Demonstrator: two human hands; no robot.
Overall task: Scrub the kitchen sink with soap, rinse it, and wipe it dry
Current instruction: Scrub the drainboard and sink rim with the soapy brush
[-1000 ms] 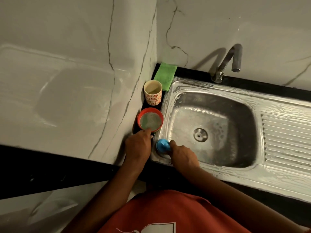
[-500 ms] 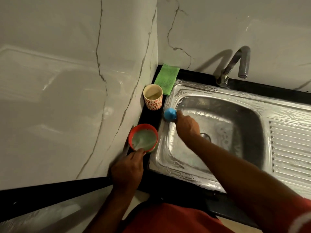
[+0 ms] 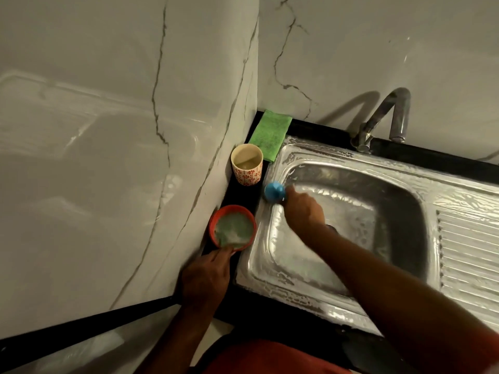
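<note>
Since a second ago the blue scrubber has gone from the sink's near left corner up along the left rim, and it now sits just beside the cup; over the last half second it has hardly shifted. The cup is cream with a band of red flower shapes round its base, and no lettering on it can be read.

A folded green cloth lies in the far corner of the black surface, behind the cup. A red bowl of pale greenish soapy liquid stands nearer, against the veined marble wall. A bent metal tap rises behind the basin. The right forearm crosses the basin and hides most of the drain.

The right grip is wrapped round the scrubber and blurred. The left grip has its fingertips on the bowl's near rim; whether they pinch it I cannot tell.

The steel sink is set into the surface, wet and shiny, with foam streaks along its rim and a ribbed drainboard to the right.
</note>
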